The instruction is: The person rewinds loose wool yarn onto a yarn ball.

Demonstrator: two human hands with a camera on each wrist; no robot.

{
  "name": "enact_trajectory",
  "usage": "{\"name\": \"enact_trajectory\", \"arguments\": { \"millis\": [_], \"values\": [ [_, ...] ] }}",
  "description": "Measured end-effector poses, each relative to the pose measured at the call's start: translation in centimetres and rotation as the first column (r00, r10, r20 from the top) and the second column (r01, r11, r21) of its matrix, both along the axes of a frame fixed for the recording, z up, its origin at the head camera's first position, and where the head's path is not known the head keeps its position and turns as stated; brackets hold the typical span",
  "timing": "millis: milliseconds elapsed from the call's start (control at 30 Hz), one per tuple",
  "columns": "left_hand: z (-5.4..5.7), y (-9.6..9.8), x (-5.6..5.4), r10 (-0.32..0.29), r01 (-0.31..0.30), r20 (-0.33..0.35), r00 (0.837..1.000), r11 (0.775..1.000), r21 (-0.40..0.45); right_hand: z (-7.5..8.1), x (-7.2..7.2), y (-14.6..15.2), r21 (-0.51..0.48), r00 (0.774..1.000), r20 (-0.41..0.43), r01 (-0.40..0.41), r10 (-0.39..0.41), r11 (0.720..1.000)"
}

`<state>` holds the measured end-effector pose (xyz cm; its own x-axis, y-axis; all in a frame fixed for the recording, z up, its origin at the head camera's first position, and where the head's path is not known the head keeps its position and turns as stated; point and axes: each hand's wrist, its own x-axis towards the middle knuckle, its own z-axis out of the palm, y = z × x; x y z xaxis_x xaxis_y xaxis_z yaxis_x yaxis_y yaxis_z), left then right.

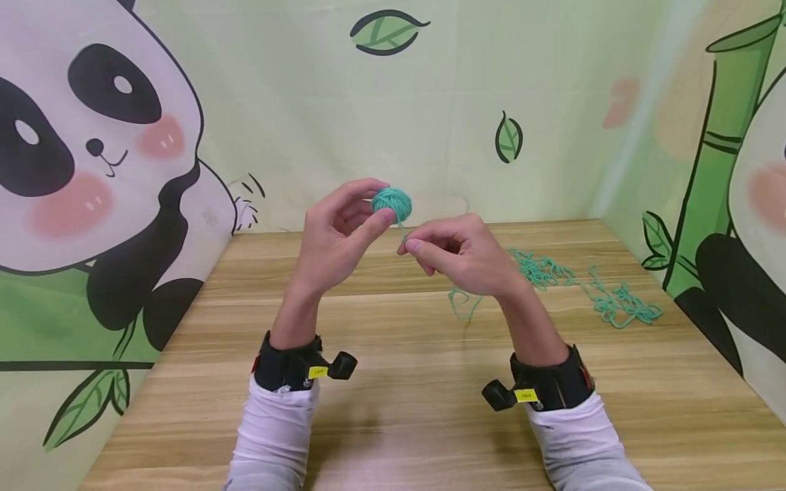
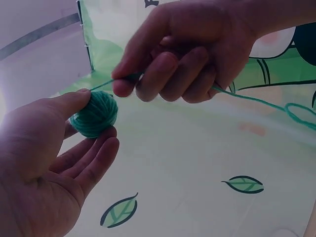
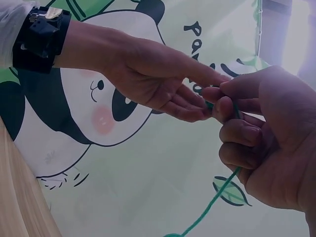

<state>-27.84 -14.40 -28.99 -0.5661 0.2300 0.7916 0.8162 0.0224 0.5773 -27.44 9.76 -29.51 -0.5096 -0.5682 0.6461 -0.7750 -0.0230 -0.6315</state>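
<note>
Between the thumb and fingertips of my left hand (image 1: pixel 336 235) I hold a small ball of teal yarn (image 1: pixel 391 203), raised above the table. My right hand (image 1: pixel 467 254) is just right of it and pinches the strand that runs from the ball. In the left wrist view the ball (image 2: pixel 96 114) shows wound layers, and a short taut strand (image 2: pixel 102 85) links it to the right hand's fingertips. The strand passes through the curled right fingers and trails out below, as a yarn tail (image 3: pixel 212 203) in the right wrist view. There the left hand mostly hides the ball.
Loose teal yarn (image 1: pixel 623 305) lies in tangled heaps on the right of the wooden table (image 1: pixel 405 409). A thin loop of yarn (image 1: pixel 464 303) rests below the right hand. Panda-printed cloth (image 1: pixel 295 102) stands behind and at the sides.
</note>
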Motion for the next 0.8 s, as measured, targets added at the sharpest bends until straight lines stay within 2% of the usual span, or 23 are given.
{"name": "enact_trajectory", "arguments": {
  "millis": [267,367,467,533,633,800],
  "values": [
    [0.1,0.0,0.2,-0.090,0.090,0.021,0.996,0.996,-0.008,-0.2,-0.6,0.0,0.058,0.997,0.073,-0.003,-0.002,0.998],
    [0.1,0.1,0.4,-0.084,0.085,0.031,0.996,0.996,-0.019,-0.2,-0.8,0.2,0.067,0.996,0.085,-0.001,-0.005,0.998],
    [0.2,0.1,0.5,-0.049,0.050,0.036,0.998,0.998,-0.030,-0.1,-0.8,0.5,0.044,0.997,0.069,0.016,-0.019,0.999],
    [0.2,0.1,0.5,-0.027,0.028,0.042,0.999,0.999,-0.042,0.0,-0.7,0.8,0.000,0.998,0.059,0.034,-0.034,0.999],
    [0.1,0.0,0.4,-0.023,0.027,0.055,0.998,0.997,-0.071,0.1,-0.7,1.1,-0.116,0.997,0.052,0.057,-0.052,0.992],
    [0.1,-0.1,0.4,-0.056,0.064,0.065,0.996,0.990,-0.123,0.5,-0.6,1.4,-0.311,0.996,0.059,0.088,-0.073,0.946]
  ]
}}
